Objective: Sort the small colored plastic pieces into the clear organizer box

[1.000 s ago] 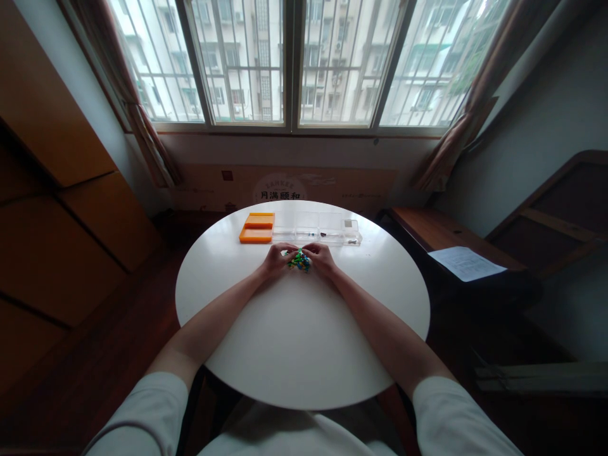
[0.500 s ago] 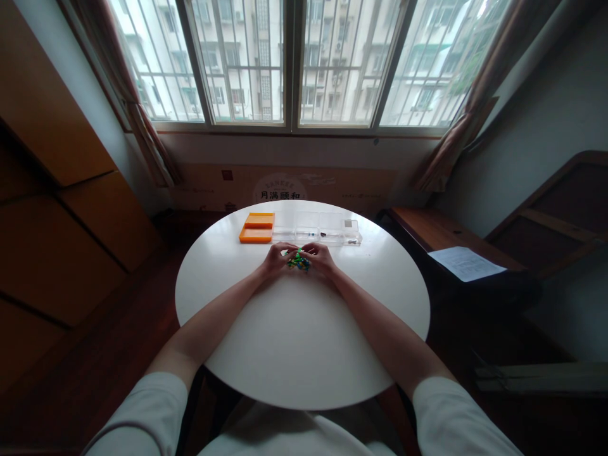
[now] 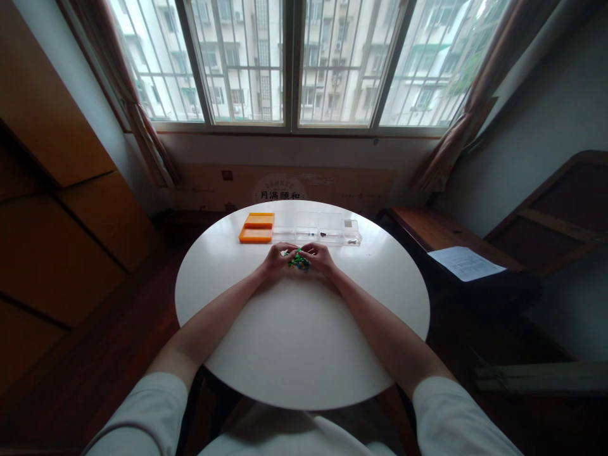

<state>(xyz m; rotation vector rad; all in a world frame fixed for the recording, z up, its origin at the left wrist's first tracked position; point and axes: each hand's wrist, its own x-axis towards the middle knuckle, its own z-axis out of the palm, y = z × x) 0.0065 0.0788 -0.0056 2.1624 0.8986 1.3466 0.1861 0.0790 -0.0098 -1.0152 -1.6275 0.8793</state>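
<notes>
Partly hidden: colourful cluster point(image 3: 299, 261) pinched between left hand point(image 3: 278, 258), right hand point(image 3: 321, 258); pieces indistinct.

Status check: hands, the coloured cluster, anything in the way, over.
Left hand and right hand both closed on the multicoloured cluster, over the white table. Clear compartment box just beyond, apart.

Pieces point(image 3: 298, 260) before boxes point(image 3: 306, 228) — on table point(image 3: 294, 342), paper point(image 3: 466, 263) right

barred window point(image 3: 292, 63) | tied curtains point(image 3: 142, 136); wood cabinets point(image 3: 57, 209) | white round table point(image 3: 304, 342)
</notes>
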